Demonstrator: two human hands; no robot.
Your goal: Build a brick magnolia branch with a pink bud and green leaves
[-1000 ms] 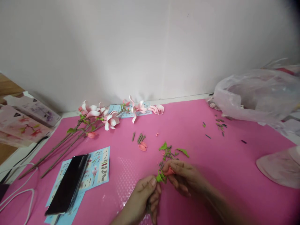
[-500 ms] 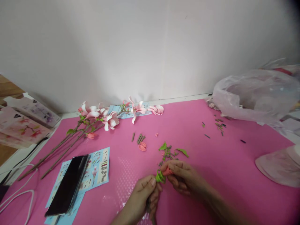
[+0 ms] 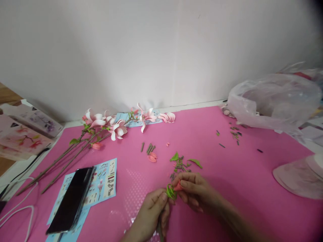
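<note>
Near the bottom centre, my left hand (image 3: 157, 205) is closed on a brown stem (image 3: 159, 230) topped by a bright green leafy piece (image 3: 171, 191). Thumb and fingers of my right hand (image 3: 193, 188) pinch a coral-pink bud piece (image 3: 178, 186) right beside the green piece. Whether the two pieces are joined cannot be made out. Just beyond my hands lie small brown and green parts (image 3: 180, 163), with green leaves (image 3: 195, 162) at either side. Loose coral petals (image 3: 152, 157) and short brown sticks (image 3: 150, 148) rest farther left.
Assembled magnolia branches (image 3: 97, 132) lie at the left, above a black phone (image 3: 72, 200) on a blue instruction sheet (image 3: 113, 174). Pale petals (image 3: 170, 117) are near the wall. A plastic bag (image 3: 275, 101) and a pink cap (image 3: 297, 176) stand at the right; boxes (image 3: 22, 134) at far left.
The coral piece in my right hand has turned slightly and sits a little lower and left, still by the green piece. The whole view has shifted slightly.
</note>
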